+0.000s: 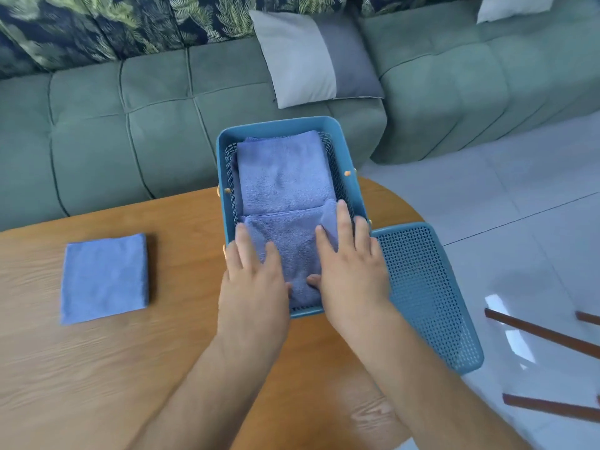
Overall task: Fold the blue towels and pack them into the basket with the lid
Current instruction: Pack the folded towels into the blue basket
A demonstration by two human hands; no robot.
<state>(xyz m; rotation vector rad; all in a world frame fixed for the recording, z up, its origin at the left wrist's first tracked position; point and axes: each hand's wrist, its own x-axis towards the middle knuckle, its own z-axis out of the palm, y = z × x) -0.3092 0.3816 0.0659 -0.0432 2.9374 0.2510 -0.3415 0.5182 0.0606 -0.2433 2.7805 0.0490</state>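
A blue mesh basket (348,147) stands on the wooden table, and its lid (425,293) hangs open at its right side. Inside, one folded blue towel (285,177) fills the far half and a second folded towel (292,251) lies in the near half. My left hand (253,277) lies flat on the near towel's left part, fingers straight. My right hand (350,267) presses the same towel's right part, with its outer fingers along the basket's right wall. A third folded blue towel (105,277) lies on the table, left of the basket.
The wooden table (97,368) ends in a rounded edge at the right, over a pale tiled floor. A green sofa (130,131) with a grey cushion (311,60) runs behind the table. Brown chair legs (539,332) show at the lower right.
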